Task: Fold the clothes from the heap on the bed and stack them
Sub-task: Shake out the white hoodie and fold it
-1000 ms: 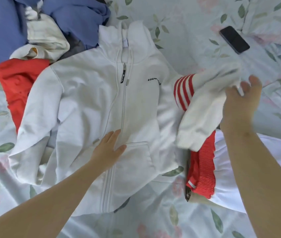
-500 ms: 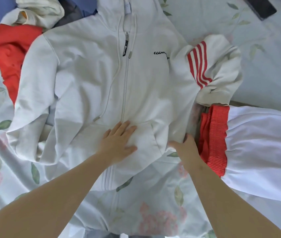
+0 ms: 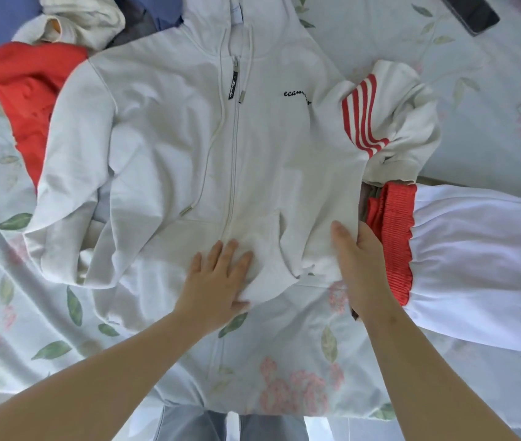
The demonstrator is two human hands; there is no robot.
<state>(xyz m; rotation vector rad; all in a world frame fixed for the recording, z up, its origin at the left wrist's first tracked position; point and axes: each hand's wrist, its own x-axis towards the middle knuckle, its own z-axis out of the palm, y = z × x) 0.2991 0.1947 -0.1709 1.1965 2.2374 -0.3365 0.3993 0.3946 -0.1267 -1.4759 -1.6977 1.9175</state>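
A white zip hoodie (image 3: 170,128) lies front up across the bed, its red-striped sleeve (image 3: 380,116) bunched at its right side. My left hand (image 3: 217,281) presses flat on the front pocket near the zip. My right hand (image 3: 361,265) rests on the hoodie's lower right edge, thumb on top of the cloth, fingers hidden beside it. The heap (image 3: 33,55) of red, cream and blue clothes sits at the top left. A folded white garment with a red waistband (image 3: 392,240) lies to the right.
A black phone (image 3: 472,11) lies on the floral bedsheet (image 3: 316,377) at the top right. The bed's near edge runs along the bottom of the view, with grey trousers (image 3: 230,424) below it.
My right hand let go of the striped sleeve, came down to the hoodie's lower right edge and now lies further onto it. My left hand slid slightly toward the hem.
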